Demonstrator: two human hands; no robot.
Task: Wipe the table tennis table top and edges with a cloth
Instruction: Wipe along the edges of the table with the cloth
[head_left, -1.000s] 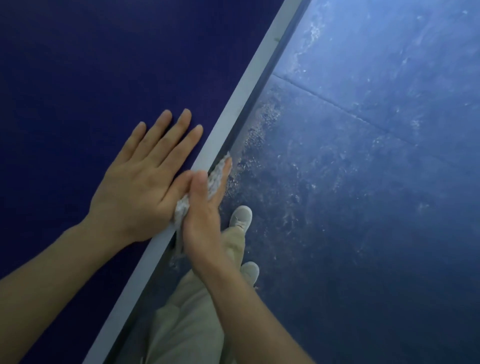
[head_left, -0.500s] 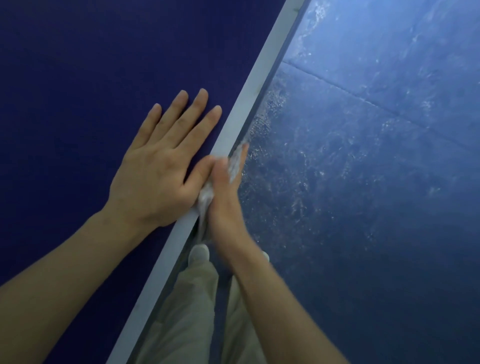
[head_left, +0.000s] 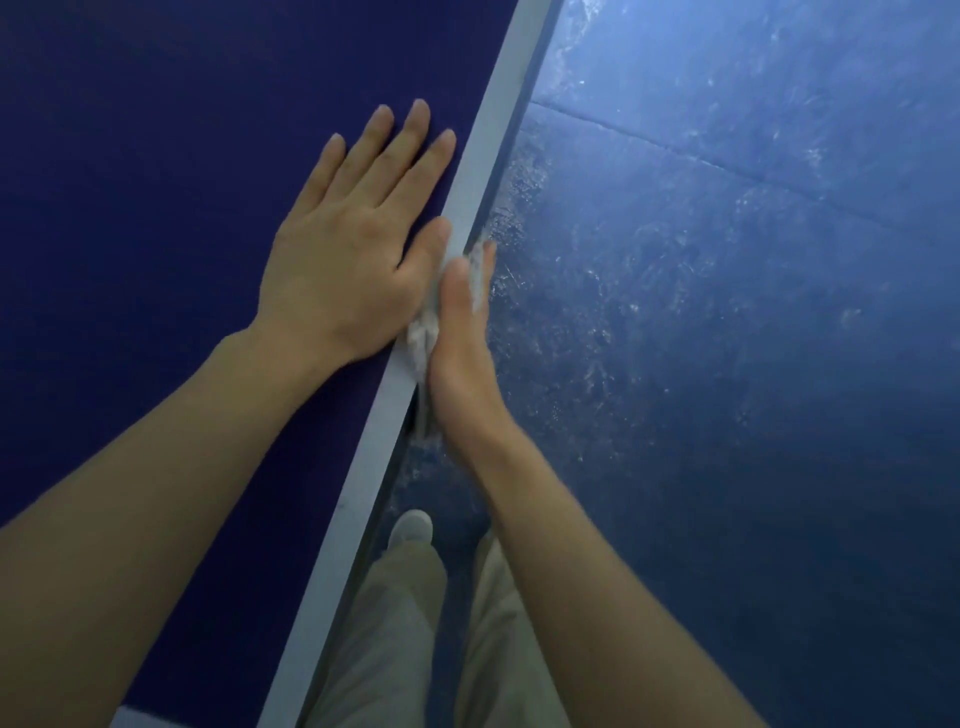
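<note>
While left hand (head_left: 343, 260) lies flat, right hand (head_left: 460, 332) pressing one cloth (head_left: 423, 332) against table edge (head_left: 467, 192).

A: Inventory by kind, referenced to the table (head_left: 156, 156)?

B: Table: one, dark blue, with one white edge line (head_left: 470, 192). Hands: two. The left hand (head_left: 348, 260) lies on the table top; the right hand (head_left: 462, 343) is at the table's edge.

A: Cloths?

B: One cloth (head_left: 423, 327), at the edge line between the hands.

A: Beside the table?

B: Two trouser legs (head_left: 384, 634), one visible shoe (head_left: 410, 527)
</note>
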